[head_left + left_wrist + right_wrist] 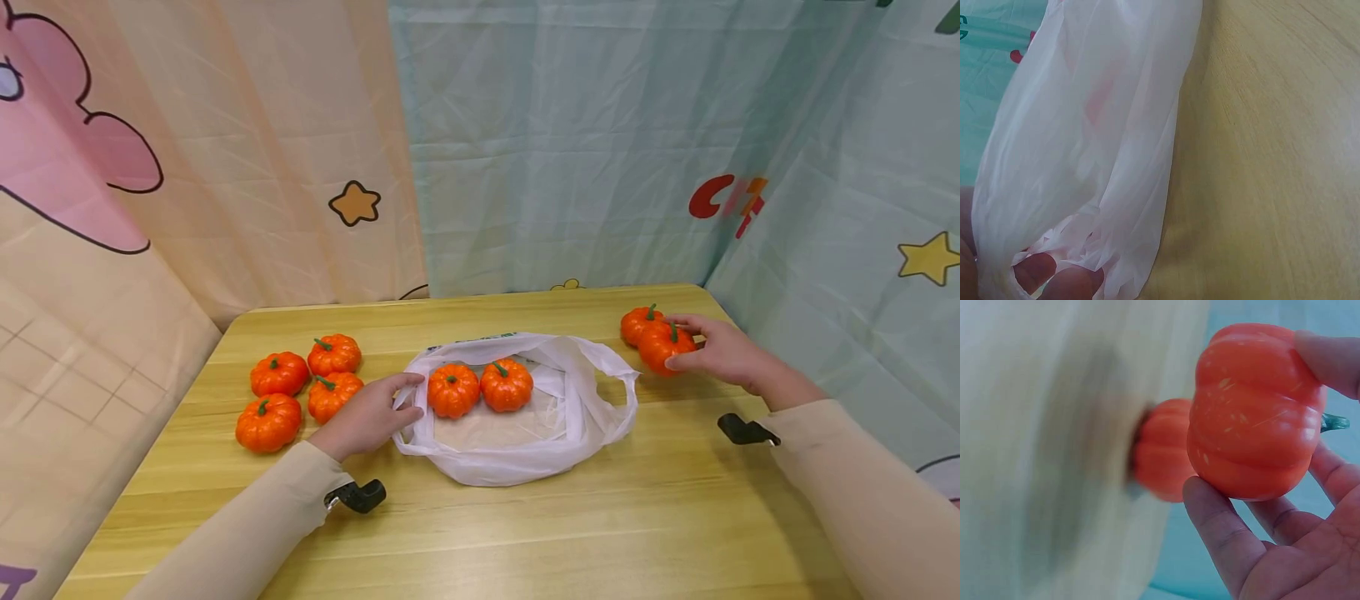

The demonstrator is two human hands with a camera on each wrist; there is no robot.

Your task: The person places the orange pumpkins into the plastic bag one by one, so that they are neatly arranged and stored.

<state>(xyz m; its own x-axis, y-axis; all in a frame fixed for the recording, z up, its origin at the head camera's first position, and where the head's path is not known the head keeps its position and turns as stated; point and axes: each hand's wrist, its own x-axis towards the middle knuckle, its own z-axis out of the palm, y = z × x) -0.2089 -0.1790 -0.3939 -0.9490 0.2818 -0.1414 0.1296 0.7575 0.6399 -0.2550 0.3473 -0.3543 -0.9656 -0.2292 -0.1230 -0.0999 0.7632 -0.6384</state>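
Steadying the bag [506,468], apparently, the left grip [369,418] clasped it beside 2 pumpkins [453,391] while the right grip [718,353] pinched another pumpkin [663,350].

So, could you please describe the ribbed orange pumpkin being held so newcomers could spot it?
Find the yellowish wooden table; look right of the white plastic bag. There, the bare right hand grips the ribbed orange pumpkin, the only one lifted.
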